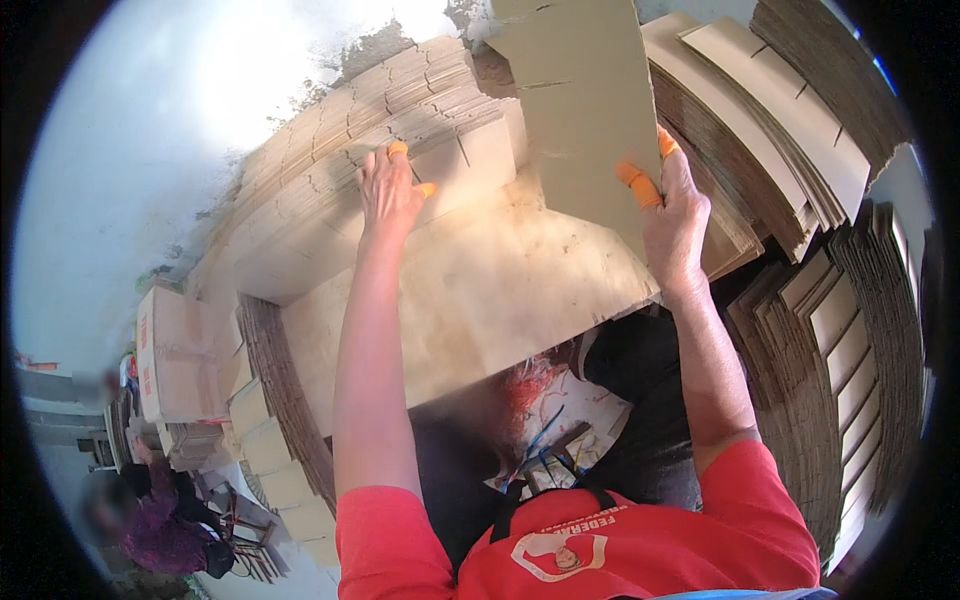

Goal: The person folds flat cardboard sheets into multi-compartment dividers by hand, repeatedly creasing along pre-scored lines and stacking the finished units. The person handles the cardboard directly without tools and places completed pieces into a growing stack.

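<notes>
My right hand (675,215), with orange covers on thumb and a finger, grips the right edge of a large slotted cardboard sheet (580,110). The sheet is raised, and its top runs out of view. My left hand (390,195) reaches to a long row of slotted cardboard pieces (475,155) standing on edge. Its thumb and a finger also wear orange covers. These fingers are apart and rest against the front piece of the row. Below both hands lies a pale wooden board (480,285), its near edge in front of my legs.
Stacks of slotted cardboard (790,110) stand at the right, with more bundles (850,370) lower down. Another stack (285,385) and a carton (180,355) are at the left. A person (165,520) sits at the lower left. Red strands (525,385) lie below the board.
</notes>
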Motion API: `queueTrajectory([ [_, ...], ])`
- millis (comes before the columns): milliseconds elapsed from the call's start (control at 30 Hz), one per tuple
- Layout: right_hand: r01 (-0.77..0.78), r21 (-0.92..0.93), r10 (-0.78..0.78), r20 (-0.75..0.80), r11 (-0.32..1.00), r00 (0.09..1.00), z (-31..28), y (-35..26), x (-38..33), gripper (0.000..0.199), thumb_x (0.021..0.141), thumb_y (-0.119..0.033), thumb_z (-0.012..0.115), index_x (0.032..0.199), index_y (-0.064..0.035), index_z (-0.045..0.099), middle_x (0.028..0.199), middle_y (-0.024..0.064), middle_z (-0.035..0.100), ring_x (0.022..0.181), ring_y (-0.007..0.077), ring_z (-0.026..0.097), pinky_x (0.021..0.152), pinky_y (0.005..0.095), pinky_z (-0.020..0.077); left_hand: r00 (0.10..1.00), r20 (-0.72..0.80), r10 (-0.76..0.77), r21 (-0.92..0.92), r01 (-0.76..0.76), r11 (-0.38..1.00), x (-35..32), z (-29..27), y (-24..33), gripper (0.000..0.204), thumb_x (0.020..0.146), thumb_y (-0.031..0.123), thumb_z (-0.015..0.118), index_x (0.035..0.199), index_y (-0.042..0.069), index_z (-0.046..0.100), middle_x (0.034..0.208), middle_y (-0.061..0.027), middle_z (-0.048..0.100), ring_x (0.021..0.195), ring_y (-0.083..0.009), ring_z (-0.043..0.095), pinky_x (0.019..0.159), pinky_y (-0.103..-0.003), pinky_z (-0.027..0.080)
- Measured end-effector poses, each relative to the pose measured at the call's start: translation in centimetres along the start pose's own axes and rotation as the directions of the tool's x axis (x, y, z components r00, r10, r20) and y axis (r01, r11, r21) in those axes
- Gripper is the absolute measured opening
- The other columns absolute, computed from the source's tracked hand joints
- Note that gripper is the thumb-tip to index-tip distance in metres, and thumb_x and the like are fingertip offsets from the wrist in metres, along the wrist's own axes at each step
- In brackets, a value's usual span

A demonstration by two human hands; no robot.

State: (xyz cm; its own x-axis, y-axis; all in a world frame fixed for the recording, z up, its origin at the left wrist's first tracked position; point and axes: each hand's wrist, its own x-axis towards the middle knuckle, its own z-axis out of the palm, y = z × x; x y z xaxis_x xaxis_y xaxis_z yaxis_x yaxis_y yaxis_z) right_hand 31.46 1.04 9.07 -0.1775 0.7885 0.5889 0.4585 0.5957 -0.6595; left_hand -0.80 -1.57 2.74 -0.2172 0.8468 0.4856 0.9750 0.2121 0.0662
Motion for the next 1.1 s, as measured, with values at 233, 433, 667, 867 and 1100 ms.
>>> queueTrajectory([
  [233,-0.006,0.048,0.003,0.05,0.999,0.999,1.5,1.7,-0.8,0.05,0.09,0.001,0.063,0.137,-0.0077,0.047,0.11,0.015,0.069,0.092,0.0138,0.068,0.079,0.0281,0.0547,0.992,-0.02,0.128,0.089,-0.126,0.988,3.4,5.0,-2.0,0.027,0.072,0.004,0.076,0.095,0.002,0.061,0.085,-0.0156,0.064,0.087,-0.0347,0.059,0.078,-0.044,0.049],
  [433,0.048,0.084,-0.052,0.048,0.995,0.997,1.9,1.7,-1.4,0.055,0.087,0.004,0.065,0.138,-0.0055,0.047,0.111,0.0131,0.069,0.092,0.0153,0.069,0.082,0.0275,0.0547,0.965,-0.161,0.206,-0.035,-0.214,0.976,3.1,4.1,-2.1,0.018,0.069,0.003,0.075,0.084,0.004,0.065,0.082,-0.0135,0.066,0.084,-0.0309,0.062,0.071,-0.044,0.051],
  [667,0.05,0.085,-0.057,0.081,0.995,0.995,2.2,1.5,-1.9,0.058,0.086,0.004,0.066,0.139,-0.0064,0.046,0.11,0.0136,0.069,0.088,0.0186,0.07,0.08,0.0277,0.0552,0.991,-0.1,0.087,-0.255,-0.11,0.961,2.6,4.6,-2.9,0.025,0.067,-0.01,0.067,0.09,0.0,0.069,0.091,-0.0154,0.068,0.086,-0.0327,0.061,0.075,-0.043,0.051],
  [867,0.06,0.102,-0.068,0.074,0.993,0.995,2.7,1.9,-2.1,0.058,0.088,0.003,0.064,0.141,-0.0078,0.044,0.104,0.0142,0.07,0.082,0.0204,0.07,0.077,0.0281,0.0556,0.967,-0.091,0.239,-0.1,-0.247,0.964,3.1,3.6,-2.7,0.021,0.072,-0.007,0.063,0.091,-0.002,0.07,0.09,-0.0141,0.068,0.084,-0.0318,0.062,0.073,-0.042,0.052],
  [1100,0.107,0.081,-0.113,0.065,0.991,0.992,2.4,2.0,-2.1,0.059,0.087,0.003,0.065,0.141,-0.0073,0.044,0.102,0.0163,0.069,0.08,0.0252,0.07,0.073,0.0302,0.0574,0.961,-0.032,0.274,-0.078,-0.276,0.958,2.6,1.8,-0.2,0.017,0.076,0.001,0.068,0.093,0.0,0.07,0.087,-0.016,0.068,0.081,-0.0344,0.064,0.069,-0.046,0.052],
])
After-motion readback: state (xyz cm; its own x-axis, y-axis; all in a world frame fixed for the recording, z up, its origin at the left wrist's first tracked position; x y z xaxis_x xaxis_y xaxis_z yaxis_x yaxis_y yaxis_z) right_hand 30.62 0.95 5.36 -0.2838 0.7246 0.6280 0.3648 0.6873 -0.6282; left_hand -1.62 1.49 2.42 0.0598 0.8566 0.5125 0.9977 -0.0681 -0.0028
